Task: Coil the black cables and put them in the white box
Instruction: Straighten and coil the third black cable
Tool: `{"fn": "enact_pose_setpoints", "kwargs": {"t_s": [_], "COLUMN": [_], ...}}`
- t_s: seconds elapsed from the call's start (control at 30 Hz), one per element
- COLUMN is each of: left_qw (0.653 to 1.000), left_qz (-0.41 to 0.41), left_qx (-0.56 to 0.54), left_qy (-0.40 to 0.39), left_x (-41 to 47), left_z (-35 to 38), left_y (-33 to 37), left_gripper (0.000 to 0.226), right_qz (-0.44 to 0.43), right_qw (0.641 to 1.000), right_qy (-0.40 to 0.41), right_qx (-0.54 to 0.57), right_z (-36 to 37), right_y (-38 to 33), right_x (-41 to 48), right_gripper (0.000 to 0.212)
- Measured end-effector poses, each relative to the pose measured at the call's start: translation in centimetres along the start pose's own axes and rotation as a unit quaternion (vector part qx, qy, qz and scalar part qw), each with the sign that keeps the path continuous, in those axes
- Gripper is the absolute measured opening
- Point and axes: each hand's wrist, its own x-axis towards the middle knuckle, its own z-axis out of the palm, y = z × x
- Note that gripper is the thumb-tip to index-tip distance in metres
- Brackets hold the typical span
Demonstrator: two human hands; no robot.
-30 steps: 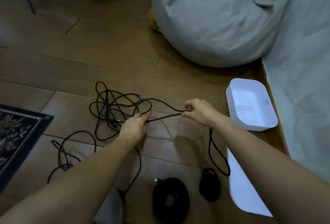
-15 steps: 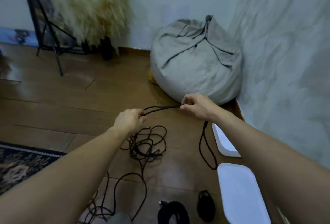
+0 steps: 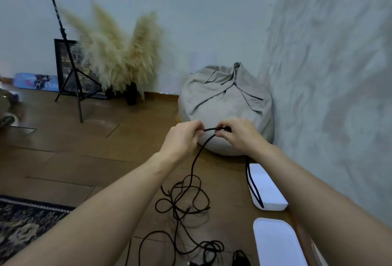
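The left hand (image 3: 182, 138) and right hand (image 3: 239, 136) both pinch the black cable (image 3: 194, 166). The inside of the white box (image 3: 267, 189) is hidden.

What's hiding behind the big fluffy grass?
A dark-framed picture leans on the wall behind the fluffy grass. Its left part shows; the plumes cover the rest, so the image is unclear.

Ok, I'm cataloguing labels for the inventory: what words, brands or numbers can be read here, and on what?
Nothing legible.
The blue board against the wall: print too blurred to read.
The framed picture: blurred, unreadable.
The white box, lid and black cable: no markings visible.
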Motion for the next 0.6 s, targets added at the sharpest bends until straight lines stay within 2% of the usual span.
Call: {"fn": "enact_pose_setpoints", "kwargs": {"t_s": [0.1, 0.2, 0.3, 0.37, 0.47, 0.6], "left_qw": [0.998, 0.997, 0.996, 0.992, 0.994, 0.999], "left_qz": [-0.044, -0.065, -0.017, 0.033, 0.065, -0.025], "left_qx": [0.043, 0.046, -0.038, -0.069, -0.052, 0.039], "left_qy": [0.027, -0.006, -0.080, -0.096, -0.070, 0.010], "left_x": [-1.0, -1.5, -1.3, -1.2, -0.9, -0.6], "left_z": [-0.7, -0.9, -0.6, -0.2, 0.3, 0.1], "left_y": [-1.3, -1.2, 2.1, 4.2, 4.7, 1.8], "left_gripper": [0.008, 0.006, 0.010, 0.012, 0.017, 0.023], "right_qz": [0.053, 0.069, 0.084, 0.081, 0.078, 0.118], "right_qw": [0.998, 0.997, 0.995, 0.996, 0.996, 0.992], "right_qy": [0.016, 0.014, 0.036, 0.041, 0.031, 0.028], "right_qx": [0.029, 0.032, 0.046, 0.026, 0.037, 0.028], "right_z": [-1.0, -1.2, -0.8, -0.6, -0.4, -0.7], "right_y": [2.1, 3.0, 2.6, 2.1, 1.8, 3.3], "right_x": [-1.4, -2.6, -2.6, -2.4, -2.6, -3.5], "right_gripper": [0.010, 0.008, 0.010, 0.012, 0.009, 0.012]}}
